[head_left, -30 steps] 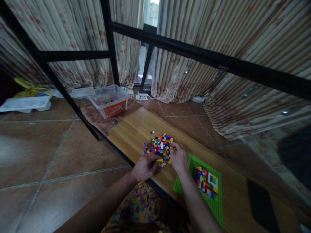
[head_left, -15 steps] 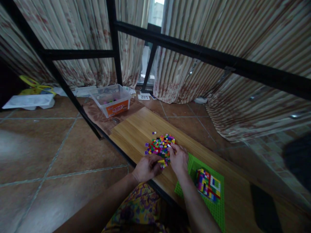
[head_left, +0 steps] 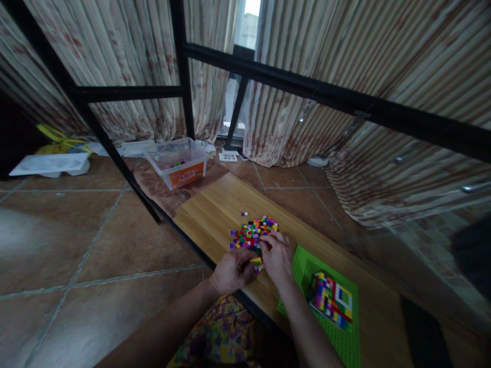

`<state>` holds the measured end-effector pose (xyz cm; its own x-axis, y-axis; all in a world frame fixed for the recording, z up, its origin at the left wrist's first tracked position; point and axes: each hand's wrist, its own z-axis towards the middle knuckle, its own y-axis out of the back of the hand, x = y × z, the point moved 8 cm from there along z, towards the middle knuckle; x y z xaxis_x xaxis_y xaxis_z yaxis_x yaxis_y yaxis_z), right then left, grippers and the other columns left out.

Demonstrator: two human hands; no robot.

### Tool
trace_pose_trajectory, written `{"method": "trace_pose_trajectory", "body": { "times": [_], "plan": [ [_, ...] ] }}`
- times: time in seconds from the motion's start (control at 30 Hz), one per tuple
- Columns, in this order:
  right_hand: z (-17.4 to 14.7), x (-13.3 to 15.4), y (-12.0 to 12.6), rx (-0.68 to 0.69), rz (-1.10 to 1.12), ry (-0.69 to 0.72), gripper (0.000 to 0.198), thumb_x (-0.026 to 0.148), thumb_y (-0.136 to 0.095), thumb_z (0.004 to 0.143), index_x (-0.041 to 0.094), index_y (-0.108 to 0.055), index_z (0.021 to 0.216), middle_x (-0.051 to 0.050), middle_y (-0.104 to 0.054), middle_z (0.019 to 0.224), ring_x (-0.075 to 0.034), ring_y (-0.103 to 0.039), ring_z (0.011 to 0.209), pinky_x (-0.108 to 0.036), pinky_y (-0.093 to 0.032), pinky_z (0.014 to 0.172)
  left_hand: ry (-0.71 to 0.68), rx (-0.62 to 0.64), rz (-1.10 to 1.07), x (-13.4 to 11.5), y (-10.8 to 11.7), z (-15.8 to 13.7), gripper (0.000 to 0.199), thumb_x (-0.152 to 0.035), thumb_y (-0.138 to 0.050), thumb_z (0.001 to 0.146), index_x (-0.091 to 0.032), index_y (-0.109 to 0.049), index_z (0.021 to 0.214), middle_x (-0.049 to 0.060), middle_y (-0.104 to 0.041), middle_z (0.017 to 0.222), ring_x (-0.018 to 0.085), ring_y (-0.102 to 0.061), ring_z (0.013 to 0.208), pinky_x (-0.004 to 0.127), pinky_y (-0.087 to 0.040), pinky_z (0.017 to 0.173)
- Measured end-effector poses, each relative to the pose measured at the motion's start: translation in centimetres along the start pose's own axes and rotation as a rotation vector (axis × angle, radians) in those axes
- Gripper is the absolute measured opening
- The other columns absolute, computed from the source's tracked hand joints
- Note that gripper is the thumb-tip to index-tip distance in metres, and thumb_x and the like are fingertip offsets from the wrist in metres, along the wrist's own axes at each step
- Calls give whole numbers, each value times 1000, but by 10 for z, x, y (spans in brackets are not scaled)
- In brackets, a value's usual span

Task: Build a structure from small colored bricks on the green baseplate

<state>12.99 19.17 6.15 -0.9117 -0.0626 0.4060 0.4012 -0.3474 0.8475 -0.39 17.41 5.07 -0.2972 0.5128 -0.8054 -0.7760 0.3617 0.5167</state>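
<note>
- Toy bricks [head_left: 249, 236] in a loose, bumpy pile on the wooden table [head_left: 207, 209], right by both hands; small, hard, square, many bright colors.
- Two purple cubes [head_left: 232, 246] beside the pile, with light marks on the sides.
- Left hand [head_left: 232, 271] at the near side of the pile, thumb and fingers curled in, pinching a yellow brick [head_left: 256, 260].
- Right hand [head_left: 278, 255] bent over the pile, thumb and finger close together; cannot tell what is between, too small and hidden.
- Right hand lower and nearer to the left hand than half a second ago, when a white bit showed at its tips.
- Green plate [head_left: 351, 332] covered in tiny bumps, just right of the pile, under a chunky brick build [head_left: 332, 301].
- Straight black edge [head_left: 199, 253] close to the lap; smooth wood grain showing from the pile to the far left end.
</note>
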Motion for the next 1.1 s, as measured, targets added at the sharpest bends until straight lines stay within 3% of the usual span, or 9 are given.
{"method": "trace_pose_trajectory", "body": {
  "times": [0.13, 0.37, 0.5, 0.7, 0.93, 1.1],
  "plan": [
    [6, -7, 4, -34, -8, -32, 21, 18, -52, 84, 20, -73, 87, -8, -65, 98, -22, -53, 93, -34, -39, 86, 1, -8, 6, 0, 0, 0, 20, -19, -48, 88, -20, -63, 100, 6, -68, 92, 18, -64, 87, 28, -50, 80],
    [29, 6, -12, 13, -79, -13, 32, 21, -50, 88, 20, -66, 115, -9, -62, 108, -23, -50, 98, -36, -38, 88, -6, -17, 6, -2, 1, 0, 21, -16, -47, 87, -19, -63, 100, 6, -68, 91, 18, -64, 87, 28, -50, 80],
    [23, 7, -18, 38, -47, 22, 34, 13, -48, 85, 23, -71, 107, -7, -60, 109, -22, -50, 100, -35, -38, 88, -3, -6, -1, -3, 0, 0, 19, -15, -48, 85, -19, -63, 97, 6, -67, 90, 18, -63, 86, 28, -50, 80],
    [16, -6, -6, -2, -16, 42, 35, 6, -47, 81, 25, -75, 88, -6, -61, 108, -21, -50, 98, -33, -40, 89, 9, -2, 15, -1, -2, 0, 18, -16, -47, 86, -19, -62, 96, 5, -66, 88, 17, -62, 85, 27, -49, 78],
    [31, -23, -5, -45, -103, -45, 32, 12, -48, 85, 25, -74, 99, -6, -62, 108, -22, -48, 97, -34, -38, 88, 4, -2, 36, -3, -1, 0, 17, -18, -47, 88, -18, -62, 96, 5, -66, 87, 16, -62, 83, 26, -48, 75],
    [28, -28, -7, -42, -89, -40, 31, 11, -47, 82, 25, -75, 86, -6, -62, 108, -22, -49, 97, -34, -37, 89, 2, 1, 46, -3, 0, 0, 18, -19, -46, 89, -18, -62, 96, 5, -66, 87, 16, -62, 82, 25, -48, 74]
  ]
}}
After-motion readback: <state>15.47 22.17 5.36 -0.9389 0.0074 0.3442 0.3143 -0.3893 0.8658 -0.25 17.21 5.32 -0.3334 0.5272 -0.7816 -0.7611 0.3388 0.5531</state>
